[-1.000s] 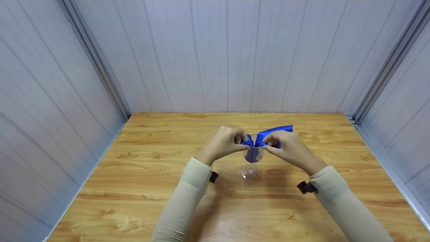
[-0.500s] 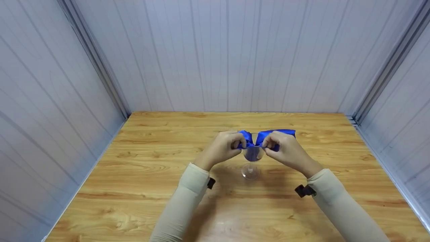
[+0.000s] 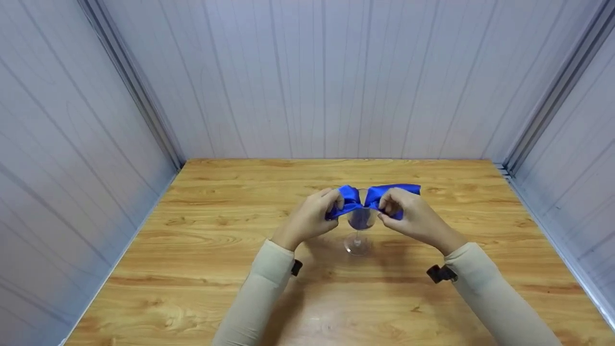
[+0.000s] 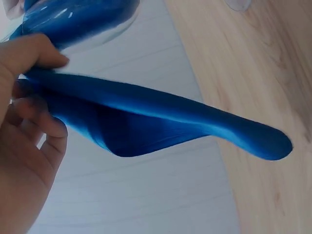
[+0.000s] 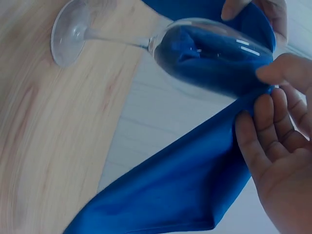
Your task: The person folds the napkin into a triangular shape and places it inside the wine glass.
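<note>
A clear stemmed wine glass stands upright on the table, with part of a shiny blue cloth napkin gathered inside its bowl. The napkin spreads out over the rim to both sides. My left hand pinches its left part between thumb and fingers, just left of the rim. On the other side my right hand holds the right part close to the rim. The left wrist view shows a folded flap of napkin hanging from the left fingers. In the right wrist view, a wide flap hangs below the right fingers.
The wood-grain table reaches back to a pale panelled wall. Similar panels rise at the left and right. Each wrist carries a small black camera by the beige sleeve.
My left hand has moved left and slightly down, drawing the napkin's left part outward into a wider flap. The right flap's raised tip has dropped a little. The glass has stayed in place.
</note>
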The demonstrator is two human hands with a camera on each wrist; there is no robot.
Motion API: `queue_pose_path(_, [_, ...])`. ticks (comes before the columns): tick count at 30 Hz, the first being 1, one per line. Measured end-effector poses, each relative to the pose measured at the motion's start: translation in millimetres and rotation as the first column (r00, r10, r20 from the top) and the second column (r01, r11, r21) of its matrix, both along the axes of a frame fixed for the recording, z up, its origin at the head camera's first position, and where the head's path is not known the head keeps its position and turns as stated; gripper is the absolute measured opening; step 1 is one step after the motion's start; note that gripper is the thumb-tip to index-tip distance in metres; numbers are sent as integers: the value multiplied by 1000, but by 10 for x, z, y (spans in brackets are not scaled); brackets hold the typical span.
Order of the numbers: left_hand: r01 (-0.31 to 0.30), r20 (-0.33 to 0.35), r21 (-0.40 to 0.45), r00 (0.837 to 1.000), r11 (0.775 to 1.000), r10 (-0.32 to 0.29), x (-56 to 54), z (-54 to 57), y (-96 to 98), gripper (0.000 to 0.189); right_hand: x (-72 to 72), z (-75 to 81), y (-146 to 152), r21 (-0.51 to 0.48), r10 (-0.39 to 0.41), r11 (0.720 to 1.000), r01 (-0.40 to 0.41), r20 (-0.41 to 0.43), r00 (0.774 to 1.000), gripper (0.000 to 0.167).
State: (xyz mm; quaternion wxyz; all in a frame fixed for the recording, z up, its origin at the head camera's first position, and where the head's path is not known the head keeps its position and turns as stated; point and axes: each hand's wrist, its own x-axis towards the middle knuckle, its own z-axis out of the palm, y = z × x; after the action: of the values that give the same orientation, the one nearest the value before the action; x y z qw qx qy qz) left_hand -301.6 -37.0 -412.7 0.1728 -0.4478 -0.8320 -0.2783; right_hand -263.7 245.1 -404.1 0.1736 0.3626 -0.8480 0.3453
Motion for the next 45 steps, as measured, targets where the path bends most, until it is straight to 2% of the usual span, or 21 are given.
queue_pose_path(4, [-40, 18, 18, 999, 999, 40, 24, -47, -72, 34, -5, -20, 72, 2, -16, 1000, 16, -57, 998, 23])
queue_pose_path(7, [-76, 22, 18, 997, 997, 76, 23, -86, -98, 36, -7, -31, 103, 25, -61, 998, 64, -103, 993, 29])
queue_pose_path(10, [-113, 21, 7, 993, 994, 113, 23, -117, -103, 38, -17, -48, 116, 50, -129, 989, 140, -180, 975, 40])
queue_pose_path(13, [-137, 12, 3, 990, 991, 137, 25, -131, -97, 38, -35, -62, 118, 72, -186, 975, 209, -247, 951, 58])
queue_pose_path(17, [-148, -2, 9, 989, 989, 148, 27, -133, -86, 38, -59, -93, 100, 141, -219, 956, 259, -244, 945, 84])
queue_pose_path(20, [-150, -3, 8, 989, 989, 150, 27, -134, -85, 38, -80, -132, 76, 208, -247, 934, 290, -210, 946, 93])
queue_pose_path(24, [-138, 10, 10, 990, 990, 138, 30, -138, -77, 38, -106, -179, 77, 267, -259, 923, 278, -106, 960, 95])
queue_pose_path(26, [-124, 21, 13, 992, 992, 124, 33, -141, -78, 38, -116, -189, 97, 270, -251, 931, 244, -9, 968, 92])
queue_pose_path(28, [-103, 34, 21, 994, 994, 102, 31, -143, -78, 37, -124, -184, 131, 231, -230, 953, 199, 120, 966, 87])
queue_pose_path(30, [-82, 46, 31, 996, 996, 81, 25, -146, -79, 36, -137, -166, 180, 145, -182, 978, 147, 270, 946, 80])
queue_pose_path(32, [-66, 58, 43, 996, 997, 64, 18, -150, -81, 35, -160, -145, 236, 39, -114, 993, 108, 400, 910, 73])
queue_pose_path(35, [-60, 66, 52, 996, 997, 57, 7, -156, -86, 35, -204, -123, 320, -115, 6, 991, 65, 530, 848, 62])
queue_pose_path(38, [-64, 70, 49, 996, 997, 61, 5, -160, -86, 35, -236, -119, 394, -175, 52, 983, 63, 584, 810, 51])
queue_pose_path(45, [-66, 30, 49, 997, 997, 65, 6, -171, -95, 34, -287, -199, 452, -105, -9, 990, 95, 622, 783, 39])
